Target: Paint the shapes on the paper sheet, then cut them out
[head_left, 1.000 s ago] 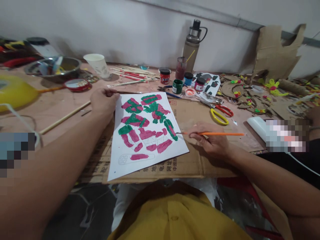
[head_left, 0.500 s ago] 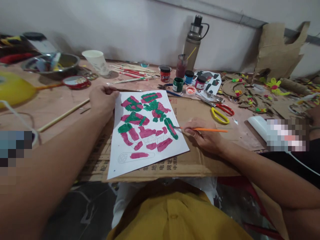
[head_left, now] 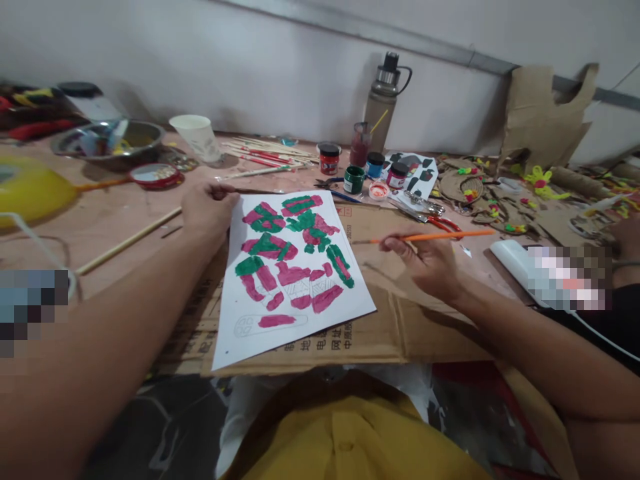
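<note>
My right hand [head_left: 425, 263] pinches the orange brush [head_left: 450, 235] beside the sheet [head_left: 313, 255] on the cardboard [head_left: 377, 330]; my left hand [head_left: 207, 208] meets its corner, grip unclear. A dipping wrist could smear wet green paint [head_left: 348, 281].

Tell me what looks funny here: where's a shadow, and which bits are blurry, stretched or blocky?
Head view: a soft shadow falls on the wall, left of the bottle. Head view: the left forearm, close to the camera, looks big, stretched and soft. Head view: square blocks hide one patch at the left edge and another toward the right, while the painted paper shows clearly.
</note>
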Demonstrator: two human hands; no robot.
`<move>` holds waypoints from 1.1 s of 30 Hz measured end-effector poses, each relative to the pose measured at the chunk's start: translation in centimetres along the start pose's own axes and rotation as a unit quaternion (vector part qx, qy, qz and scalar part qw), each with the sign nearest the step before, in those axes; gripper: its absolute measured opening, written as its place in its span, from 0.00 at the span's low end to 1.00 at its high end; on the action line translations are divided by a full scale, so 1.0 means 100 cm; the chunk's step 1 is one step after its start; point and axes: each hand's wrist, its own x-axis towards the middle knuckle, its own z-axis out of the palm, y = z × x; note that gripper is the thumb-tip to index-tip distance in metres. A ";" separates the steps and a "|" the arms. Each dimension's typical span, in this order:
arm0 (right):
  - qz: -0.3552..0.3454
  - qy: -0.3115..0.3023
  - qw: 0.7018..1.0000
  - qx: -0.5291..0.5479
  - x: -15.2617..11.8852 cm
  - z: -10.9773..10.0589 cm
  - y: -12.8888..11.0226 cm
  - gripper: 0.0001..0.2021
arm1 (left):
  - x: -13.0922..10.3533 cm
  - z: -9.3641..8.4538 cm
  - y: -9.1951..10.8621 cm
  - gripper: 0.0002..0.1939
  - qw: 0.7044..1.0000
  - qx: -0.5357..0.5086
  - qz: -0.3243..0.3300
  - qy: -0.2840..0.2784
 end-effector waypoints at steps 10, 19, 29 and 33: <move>-0.013 0.107 0.993 -0.049 0.105 0.016 0.089 0.17 | -0.018 -0.009 0.024 0.06 0.999 0.025 -0.034 -0.009; 0.053 0.081 0.990 -0.103 0.140 0.048 0.141 0.13 | -0.015 -0.010 0.021 0.07 0.999 0.024 -0.039 -0.014; 0.082 0.098 0.987 -0.097 0.137 0.042 0.137 0.15 | -0.008 -0.008 0.010 0.07 1.000 0.017 -0.014 -0.016; 0.028 0.128 0.991 -0.011 0.103 0.021 0.087 0.18 | -0.015 -0.010 0.021 0.07 0.999 0.031 -0.015 -0.010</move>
